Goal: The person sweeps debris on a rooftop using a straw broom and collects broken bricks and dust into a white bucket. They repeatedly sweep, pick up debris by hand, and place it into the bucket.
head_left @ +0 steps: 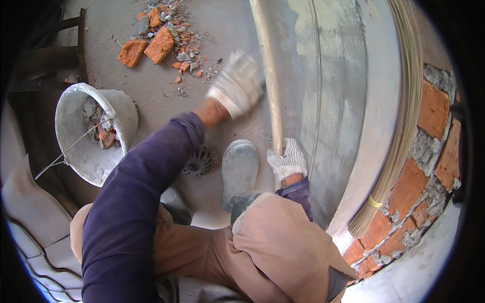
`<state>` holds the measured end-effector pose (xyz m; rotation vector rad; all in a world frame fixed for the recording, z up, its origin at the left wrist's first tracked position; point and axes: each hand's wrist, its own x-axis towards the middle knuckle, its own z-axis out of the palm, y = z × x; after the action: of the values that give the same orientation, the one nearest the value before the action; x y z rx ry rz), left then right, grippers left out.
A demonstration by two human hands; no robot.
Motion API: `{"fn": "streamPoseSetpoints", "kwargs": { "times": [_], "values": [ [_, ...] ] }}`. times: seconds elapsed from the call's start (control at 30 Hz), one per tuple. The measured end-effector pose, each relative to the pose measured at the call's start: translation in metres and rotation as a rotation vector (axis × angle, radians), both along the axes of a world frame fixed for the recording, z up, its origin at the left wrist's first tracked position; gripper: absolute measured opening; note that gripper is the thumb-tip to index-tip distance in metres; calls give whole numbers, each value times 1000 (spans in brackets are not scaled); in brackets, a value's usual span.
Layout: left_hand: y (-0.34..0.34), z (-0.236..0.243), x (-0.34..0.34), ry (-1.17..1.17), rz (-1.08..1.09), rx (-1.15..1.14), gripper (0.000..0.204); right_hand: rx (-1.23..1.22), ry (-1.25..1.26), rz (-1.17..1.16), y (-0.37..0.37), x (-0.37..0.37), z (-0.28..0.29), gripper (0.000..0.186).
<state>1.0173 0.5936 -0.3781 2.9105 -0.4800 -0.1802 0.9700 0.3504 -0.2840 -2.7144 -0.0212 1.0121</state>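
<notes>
Bends brown-trousered knees [290, 227] close under the camera, lower centre of the frame, with a dark purple sleeve [136, 207] slanting up from the lower left. Grips a pale wooden pole [268, 60] with the right hand [288, 157], in a white knitted glove, just right of centre; curls the fingers around the shaft, pressed together as far as can be made out. Has the pole reaching from the top edge down through this grip, a short end showing below. Holds out the left hand [236, 83], gloved too and blurred, at upper centre, just beside the pole; cannot tell whether its fingers are spread, closed or touching the wood. Plants a grey boot [240, 169] at centre, with a dark slotted disc [197, 161] to its left, partly behind the sleeve. Has a whitened bucket [126, 113] at left, a wire handle [76, 144] across its mouth and rubble [106, 136] inside. Shows broken orange bricks [160, 45] among grey crumbs at upper left of centre, and, toward the right edge, a bundle of thin sticks [399, 126] bound in yellow beside rough brickwork [408, 187].
</notes>
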Motion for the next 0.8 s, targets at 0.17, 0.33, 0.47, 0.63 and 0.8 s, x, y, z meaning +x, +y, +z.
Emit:
{"fn": "streamPoseSetpoints", "kwargs": {
  "times": [0.17, 0.33, 0.47, 0.63, 0.8],
  "values": [
    [76, 23, 37, -445, 586, 232, 47, 34, 22, -36, 3, 0, 4, 40],
    [4, 37, 21, -121, 186, -234, 30, 12, 6, -11, 3, 1, 2, 39],
    [-16, 15, -16, -71, -210, -323, 43, 33, 19, -31, -1, -1, -3, 39],
    [61, -4, 12, -311, 426, -7, 47, -2, -68, 73, 0, -2, 0, 46],
    [55, 27, 23, -192, 458, 64, 48, -36, -29, 0, 5, 0, 16, 40]
  ]
}}
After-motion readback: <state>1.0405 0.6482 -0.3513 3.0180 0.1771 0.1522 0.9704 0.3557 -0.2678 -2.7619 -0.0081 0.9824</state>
